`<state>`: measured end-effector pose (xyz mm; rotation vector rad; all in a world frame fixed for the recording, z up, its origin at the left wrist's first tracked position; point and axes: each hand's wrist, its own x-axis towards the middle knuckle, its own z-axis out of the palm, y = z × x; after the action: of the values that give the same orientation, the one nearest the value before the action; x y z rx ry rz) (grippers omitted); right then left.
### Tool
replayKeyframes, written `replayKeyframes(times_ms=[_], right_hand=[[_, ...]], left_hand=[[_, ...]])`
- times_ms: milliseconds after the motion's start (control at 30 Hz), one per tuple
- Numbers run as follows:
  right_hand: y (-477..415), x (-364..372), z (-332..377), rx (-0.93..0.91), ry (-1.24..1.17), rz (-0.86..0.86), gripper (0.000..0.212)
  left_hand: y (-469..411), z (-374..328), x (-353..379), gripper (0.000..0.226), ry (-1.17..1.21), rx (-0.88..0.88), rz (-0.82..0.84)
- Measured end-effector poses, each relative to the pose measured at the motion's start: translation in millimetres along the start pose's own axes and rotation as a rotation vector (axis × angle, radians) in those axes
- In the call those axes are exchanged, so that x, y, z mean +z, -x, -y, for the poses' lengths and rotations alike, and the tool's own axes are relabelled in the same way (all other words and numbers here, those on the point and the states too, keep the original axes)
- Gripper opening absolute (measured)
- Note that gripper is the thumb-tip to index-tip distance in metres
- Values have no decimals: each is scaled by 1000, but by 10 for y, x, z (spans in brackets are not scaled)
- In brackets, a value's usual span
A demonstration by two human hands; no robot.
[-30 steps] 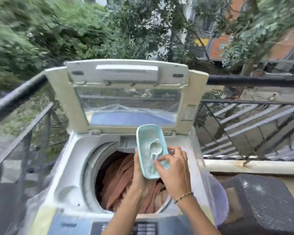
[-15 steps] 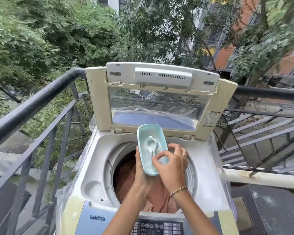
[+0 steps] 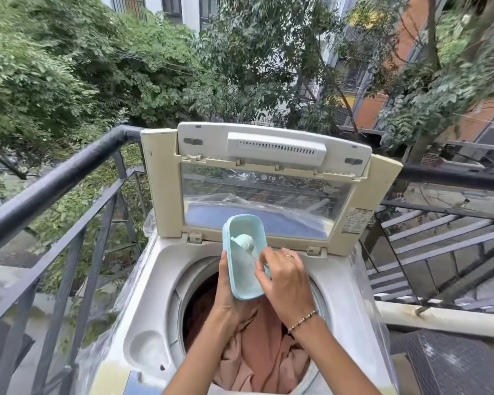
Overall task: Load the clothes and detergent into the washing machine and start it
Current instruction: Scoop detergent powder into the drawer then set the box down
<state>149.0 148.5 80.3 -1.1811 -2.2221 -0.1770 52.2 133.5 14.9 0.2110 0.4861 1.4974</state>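
Now the spoon (image 3: 242, 241), apparently heaped, sits higher in the container (image 3: 241, 283).

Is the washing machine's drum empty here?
No: crumpled pinkish-brown clothes lie in the white top-loading washing machine's round drum, under its raised cream lid.

Carrier is the top-load washing machine (image 3: 143, 295) with a white top deck. Its lid (image 3: 268, 178) is hinged at 12 o'clock and stands upright, with a clear window and a cream frame. The drum opening (image 3: 180, 303) sits mid-deck, offset slightly toward 3 o'clock. Clothes (image 3: 263, 354) lie in the drum: crumpled pink and rust fabric, heaped near the rim at 6 o'clock. A round recess (image 3: 147, 353) is moulded into the deck at 8 o'clock. Clear plastic film (image 3: 109, 317) drapes the cabinet at 9 o'clock. The blue control panel (image 3: 137, 386) at 7 o'clock is mostly cut off.
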Motion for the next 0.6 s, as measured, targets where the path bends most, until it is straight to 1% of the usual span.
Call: replayKeyframes(times_ms=[200, 300, 400, 500, 600], right_hand=[[-125, 72, -117, -68, 96, 37, 13], [-115, 132, -170, -109, 128, 88, 18], [-96, 156, -180, -157, 122, 151, 23], [-165, 117, -194, -116, 144, 134, 20], [-234, 102, -209, -95, 134, 157, 24]], left_hand=[[-115, -113, 51, 61, 6, -30, -18], [-176, -159, 69, 67, 38, -53, -38], [-210, -206, 47, 65, 60, -69, -39], [-235, -215, -22, 65, 59, -55, -37], [-255, -272, -35, 67, -4, -11, -62]])
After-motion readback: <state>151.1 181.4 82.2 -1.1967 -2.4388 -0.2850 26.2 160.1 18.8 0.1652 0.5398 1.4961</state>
